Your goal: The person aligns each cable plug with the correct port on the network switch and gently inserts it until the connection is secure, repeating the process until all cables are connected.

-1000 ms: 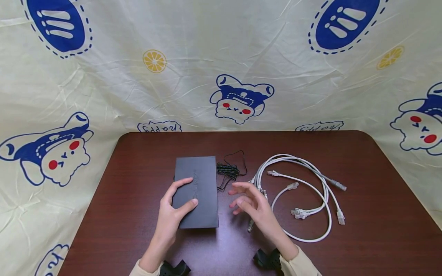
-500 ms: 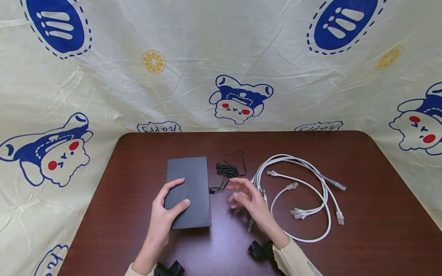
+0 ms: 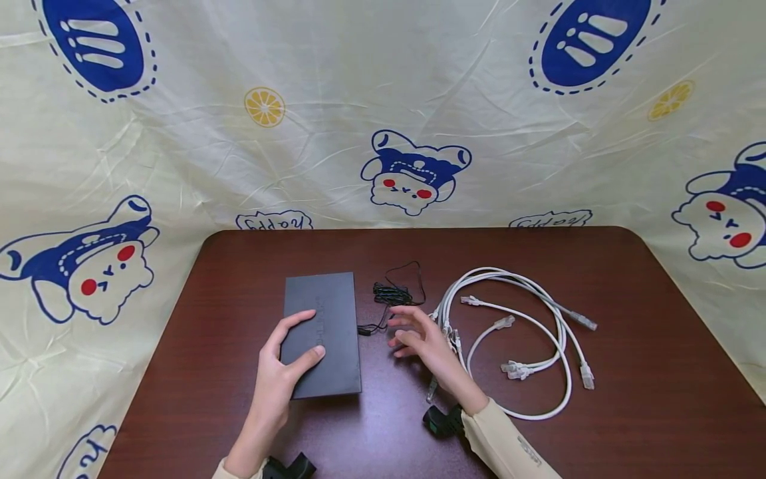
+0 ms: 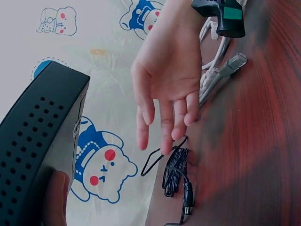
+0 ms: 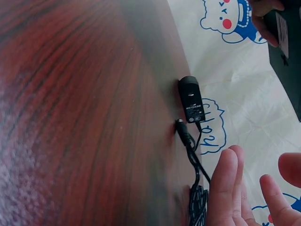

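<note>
Cream sleeves (image 3: pixel 509 439), small dark print (image 3: pixel 529 451) on the right one; black wrist mounts (image 3: pixel 443 422), the right bearing a green patch (image 4: pixel 233 15).

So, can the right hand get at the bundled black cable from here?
Probably yes: the right hand looks empty, its fingers close to the black cable, and nothing visible blocks them; the dark box in the left hand sits to one side.

Left hand (image 3: pixel 280 362), thumb apart — right hand (image 3: pixel 426 342), loosely curved
</note>
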`<control>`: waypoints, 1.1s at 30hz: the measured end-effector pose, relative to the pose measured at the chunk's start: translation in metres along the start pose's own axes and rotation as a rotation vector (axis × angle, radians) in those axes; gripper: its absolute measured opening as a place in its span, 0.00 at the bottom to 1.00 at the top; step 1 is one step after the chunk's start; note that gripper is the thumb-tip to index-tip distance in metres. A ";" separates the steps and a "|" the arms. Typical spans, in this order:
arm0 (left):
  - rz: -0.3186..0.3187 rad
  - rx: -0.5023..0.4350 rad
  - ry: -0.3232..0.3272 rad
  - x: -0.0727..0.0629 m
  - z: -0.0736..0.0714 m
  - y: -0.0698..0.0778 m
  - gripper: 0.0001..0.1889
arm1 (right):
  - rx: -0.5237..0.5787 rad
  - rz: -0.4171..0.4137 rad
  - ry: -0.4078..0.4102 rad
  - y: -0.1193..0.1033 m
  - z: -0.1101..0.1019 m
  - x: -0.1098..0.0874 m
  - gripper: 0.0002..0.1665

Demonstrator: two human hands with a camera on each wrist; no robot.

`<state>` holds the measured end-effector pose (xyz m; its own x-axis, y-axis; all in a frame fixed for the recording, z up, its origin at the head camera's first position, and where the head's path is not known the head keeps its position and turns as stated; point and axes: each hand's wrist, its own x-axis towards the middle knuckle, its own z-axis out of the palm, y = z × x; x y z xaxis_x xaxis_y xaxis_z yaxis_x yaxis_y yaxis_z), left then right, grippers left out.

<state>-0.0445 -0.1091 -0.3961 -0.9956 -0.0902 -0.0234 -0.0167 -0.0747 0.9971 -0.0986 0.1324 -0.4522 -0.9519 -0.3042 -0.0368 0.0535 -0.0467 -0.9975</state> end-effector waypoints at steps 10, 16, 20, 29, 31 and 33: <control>-0.008 0.003 0.005 -0.001 -0.001 -0.001 0.27 | -0.019 0.040 -0.026 0.009 0.005 0.007 0.27; -0.017 0.008 0.010 -0.002 -0.002 -0.002 0.28 | -0.021 0.075 -0.026 0.011 0.009 0.008 0.27; -0.017 0.012 0.011 -0.002 -0.002 -0.003 0.28 | -0.023 0.093 -0.031 0.012 0.010 0.008 0.27; -0.012 0.018 0.008 -0.003 -0.002 -0.004 0.27 | -0.029 0.091 -0.050 0.015 0.014 0.012 0.28; -0.010 0.020 0.006 -0.003 -0.003 -0.004 0.27 | -0.024 0.092 -0.054 0.016 0.014 0.013 0.28; -0.008 0.023 0.006 -0.003 -0.003 -0.004 0.27 | -0.015 0.095 -0.057 0.017 0.015 0.014 0.27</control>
<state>-0.0415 -0.1113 -0.4007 -0.9949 -0.0959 -0.0320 -0.0270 -0.0528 0.9982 -0.1070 0.1132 -0.4686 -0.9241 -0.3599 -0.1282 0.1378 -0.0011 -0.9905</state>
